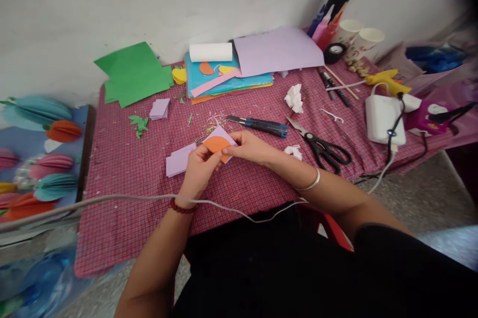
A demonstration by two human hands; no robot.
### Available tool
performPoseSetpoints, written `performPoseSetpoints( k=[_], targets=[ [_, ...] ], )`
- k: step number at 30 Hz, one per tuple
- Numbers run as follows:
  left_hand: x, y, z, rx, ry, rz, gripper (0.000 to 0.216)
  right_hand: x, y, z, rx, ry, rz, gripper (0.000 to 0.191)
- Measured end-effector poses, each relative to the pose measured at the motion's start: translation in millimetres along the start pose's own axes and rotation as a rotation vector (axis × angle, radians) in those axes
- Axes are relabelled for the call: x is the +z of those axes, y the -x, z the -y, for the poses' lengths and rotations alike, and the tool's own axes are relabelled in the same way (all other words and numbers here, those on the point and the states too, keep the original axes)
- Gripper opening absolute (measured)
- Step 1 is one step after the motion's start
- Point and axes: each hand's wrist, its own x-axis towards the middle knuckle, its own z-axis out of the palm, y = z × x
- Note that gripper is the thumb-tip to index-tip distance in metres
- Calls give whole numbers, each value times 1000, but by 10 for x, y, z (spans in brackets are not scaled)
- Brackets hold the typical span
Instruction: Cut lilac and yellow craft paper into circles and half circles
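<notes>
- Above the middle of the red checked tablecloth point(123, 173), the left hand point(199, 166) and the right hand point(250, 148) held together one small lilac paper square point(219, 132), turned like a diamond, with a rounded orange paper piece point(215, 144) on its face.
- Both hands were pinching: each thumb lay upon the orange piece, while the fingers supported from behind, perhaps so that the two papers would not slip against each other. How firmly they pressed, one cannot tell.
- Just beside the left hand lay a loose pile of lilac paper squares point(176, 163), its near position probably making it easy to reach.
- Beyond the right hand rested a dark blue and black utility knife point(261, 126), and to its right a pair of black-handled metal scissors point(323, 146); it seemed that the handles pointed rightward for convenient taking.
- Near the wall, a white cylindrical roll point(211, 52) sat on flat bright blue sheets point(193, 71), and large green paper sheets point(134, 76) lay further left, probably to leave the front space for the hands.
</notes>
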Motion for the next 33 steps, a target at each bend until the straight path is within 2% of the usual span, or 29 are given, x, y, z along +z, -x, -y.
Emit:
performPoseSetpoints(
  k=[8,15,18,21,25,28,33],
  targets=[
    [-19,-27,-68,-16,62,30,17,-50,13,46,-65,252,93,21],
    [-81,-41,-42,-45,-16,71,14,-58,13,89,-49,343,83,20],
    [-87,-43,-59,-67,33,50,17,-56,3,71,-17,193,104,17],
    [-78,-36,-104,-123,145,45,22,-53,-12,15,65,-131,150,20],
    [-71,-9,-165,-115,260,121,38,-39,-20,-50,182,-472,213,28],
    [-56,7,-183,-99,253,138,32,-25,-16,-55,215,-562,237,31],
    [-21,13,-177,-83,191,109,27,-11,-7,-28,195,-540,221,34]
  ],
)
